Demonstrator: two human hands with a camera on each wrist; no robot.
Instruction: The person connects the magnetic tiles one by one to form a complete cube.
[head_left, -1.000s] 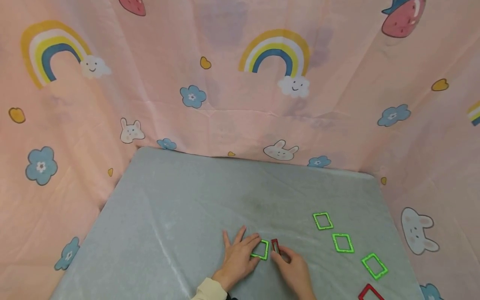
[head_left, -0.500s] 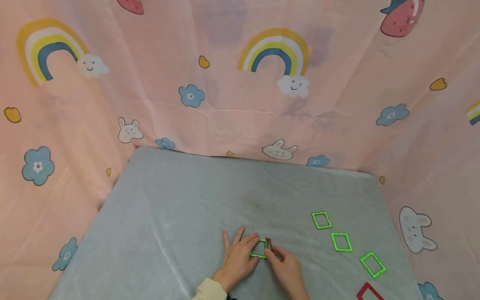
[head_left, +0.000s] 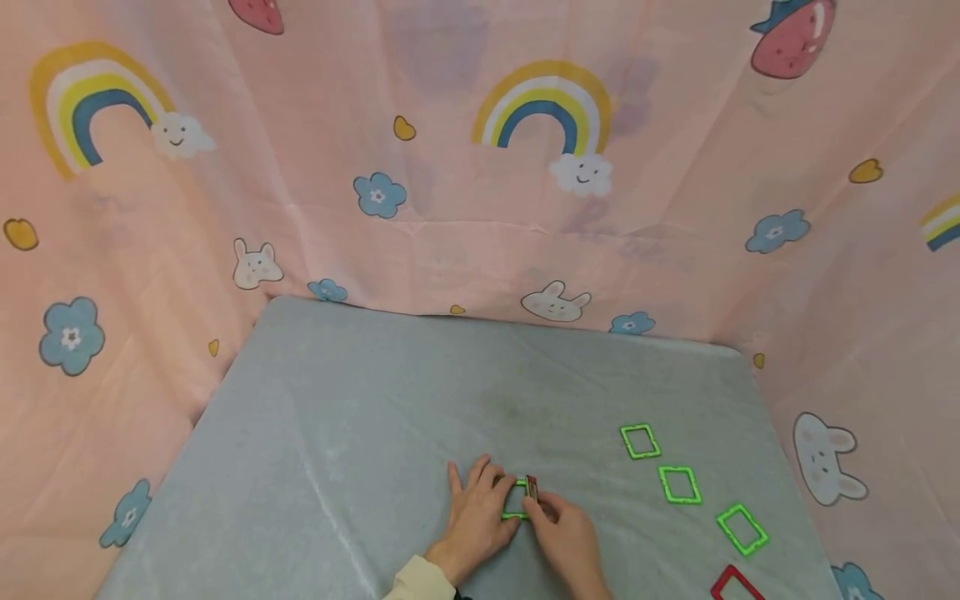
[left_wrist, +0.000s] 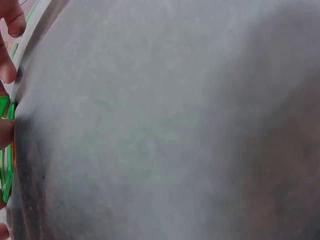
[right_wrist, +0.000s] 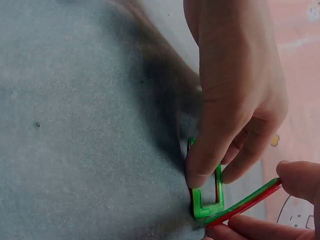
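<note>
My left hand [head_left: 474, 512] lies over the grey cloth, its thumb and fingers on opposite edges of a flat green square frame [head_left: 515, 516]. In the right wrist view this green frame [right_wrist: 206, 212] has red showing along its lower side. My right hand [head_left: 567, 537] pinches a red-and-green frame [right_wrist: 245, 202] between thumb and fingers. Seen nearly edge-on, the held frame stands tilted, its lower edge right at the green frame's side. The left wrist view catches only fingertips [left_wrist: 6, 132] and bits of green at its left border.
To the right on the grey cloth [head_left: 360, 417] lie green square frames: a far one [head_left: 640, 442], a middle one [head_left: 680, 485] and a nearer one [head_left: 742, 530]. A red frame [head_left: 738, 579] is cut by the bottom border. A pink printed curtain [head_left: 450, 250] surrounds the table.
My right hand has moved left, bringing the red-and-green frame from beside the green frame up to its right edge. My left hand has stayed nearly in place.
</note>
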